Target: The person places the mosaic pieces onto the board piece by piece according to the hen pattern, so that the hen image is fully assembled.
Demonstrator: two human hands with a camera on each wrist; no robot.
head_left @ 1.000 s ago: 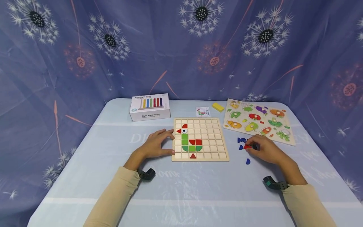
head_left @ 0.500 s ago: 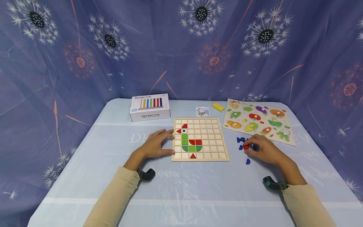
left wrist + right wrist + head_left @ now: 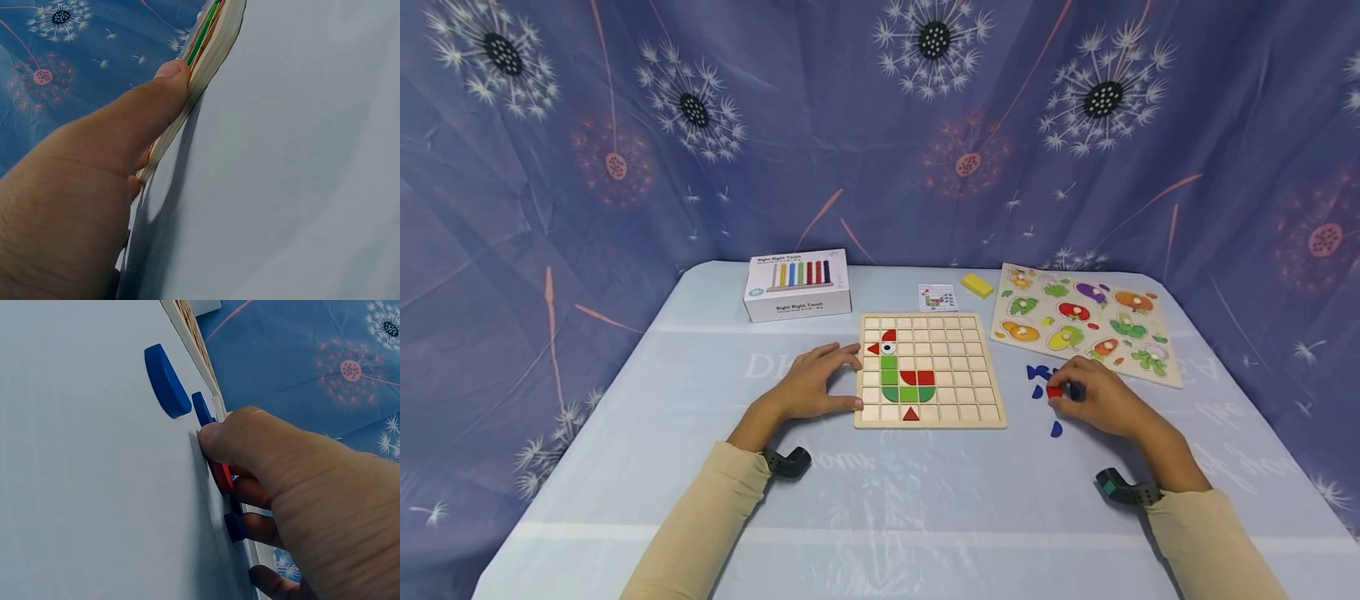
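In the head view my left hand (image 3: pixel 815 382) lies at the left side of a wooden grid board (image 3: pixel 964 367), thumb and fingers spread along its edge. The left wrist view shows the thumb (image 3: pixel 164 84) against the board's rim. On the board, red, green and white pieces form a bird-like figure, with a red triangle (image 3: pixel 911 413) in the bottom row. My right hand (image 3: pixel 1097 396) pinches a red piece (image 3: pixel 221 476) between thumb and fingers, low over the table; its full shape is hidden. Around that hand lie several blue pieces, one a blue half-round (image 3: pixel 1056 429).
Behind the board lie a small picture card (image 3: pixel 936 297) and a yellow block (image 3: pixel 977 285). A white box (image 3: pixel 799 285) stands at back left. A vegetable puzzle board (image 3: pixel 1086 325) lies at back right, beyond the blue pieces. A patterned curtain (image 3: pixel 880 167) hangs behind the table.
The red piece has shifted and turned slightly in my right fingers, showing differently between them. My left hand stays at the board's edge, and the figure on the board is unchanged.
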